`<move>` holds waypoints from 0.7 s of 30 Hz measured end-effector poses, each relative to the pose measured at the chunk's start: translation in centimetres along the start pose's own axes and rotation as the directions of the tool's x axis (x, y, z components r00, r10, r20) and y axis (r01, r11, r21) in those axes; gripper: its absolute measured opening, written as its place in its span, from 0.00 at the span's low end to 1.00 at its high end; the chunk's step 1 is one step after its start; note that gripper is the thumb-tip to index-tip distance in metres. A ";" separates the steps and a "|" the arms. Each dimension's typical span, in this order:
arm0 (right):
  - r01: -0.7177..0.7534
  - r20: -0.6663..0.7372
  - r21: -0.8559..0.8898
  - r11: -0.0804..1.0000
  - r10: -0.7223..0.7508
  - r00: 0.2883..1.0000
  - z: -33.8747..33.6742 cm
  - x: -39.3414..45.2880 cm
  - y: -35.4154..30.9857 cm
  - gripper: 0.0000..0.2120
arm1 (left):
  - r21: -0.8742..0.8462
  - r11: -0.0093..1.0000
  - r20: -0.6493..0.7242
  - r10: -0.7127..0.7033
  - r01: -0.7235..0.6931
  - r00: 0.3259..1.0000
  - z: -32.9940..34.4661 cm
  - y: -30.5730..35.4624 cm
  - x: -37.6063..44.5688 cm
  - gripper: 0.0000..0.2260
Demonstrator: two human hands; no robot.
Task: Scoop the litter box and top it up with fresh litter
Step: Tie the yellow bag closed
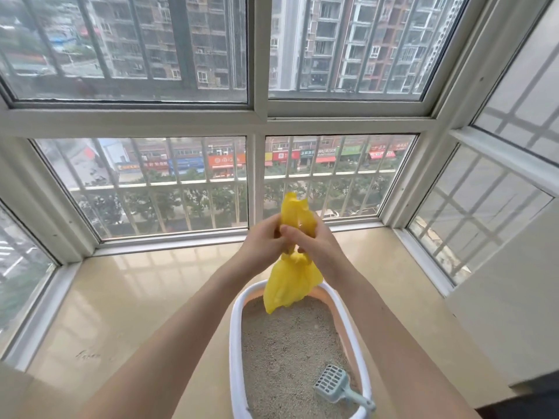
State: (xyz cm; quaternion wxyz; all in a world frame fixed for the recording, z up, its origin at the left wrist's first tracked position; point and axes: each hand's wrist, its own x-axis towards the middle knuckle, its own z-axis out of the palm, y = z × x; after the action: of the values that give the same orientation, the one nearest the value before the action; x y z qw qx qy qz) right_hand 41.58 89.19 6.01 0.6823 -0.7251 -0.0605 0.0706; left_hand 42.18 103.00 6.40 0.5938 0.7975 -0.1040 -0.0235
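A yellow plastic bag (290, 282) hangs above the far end of the litter box (234, 334), a white-rimmed oval tray filled with grey litter (284, 352). My left hand (266, 241) and my right hand (314, 243) both grip the bag's bunched neck, close together, with the bag's loose top sticking up above my fingers. A pale blue slotted scoop (335, 385) lies in the litter at the near right corner, its handle resting on the rim.
The box stands on a beige tiled sill (136, 297) of a bay window. Barred window panes (157, 189) enclose it in front and on both sides. A white wall (514, 313) rises at the right.
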 end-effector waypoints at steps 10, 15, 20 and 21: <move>0.042 -0.293 0.072 0.997 -0.019 0.956 0.4 -0.9 -3.4 0.18 | 0.012 0.998 0.162 0.052 -0.054 0.985 1.2 -2.6 -0.6 0.32; 0.086 -0.282 0.441 0.893 0.048 0.958 0.9 -1.1 -4.9 0.19 | -0.035 0.998 0.227 -0.046 0.055 0.973 4.0 -2.6 0.1 0.19; 0.121 -0.303 0.529 0.840 0.053 0.951 -0.4 -3.0 -5.9 0.15 | 0.082 0.996 0.268 -0.068 0.047 0.961 5.6 -4.1 -1.3 0.09; 0.130 -0.311 0.542 0.830 0.054 0.949 -0.7 -3.4 -6.1 0.15 | 0.096 0.995 0.290 -0.059 0.033 0.955 5.7 -4.1 -1.8 0.10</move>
State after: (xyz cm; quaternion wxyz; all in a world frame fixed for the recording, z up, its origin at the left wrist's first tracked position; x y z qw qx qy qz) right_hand 38.45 88.24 12.25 0.8656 -0.4955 0.0570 -0.0444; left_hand 40.08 99.12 0.67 0.5348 0.8133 -0.1728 -0.1502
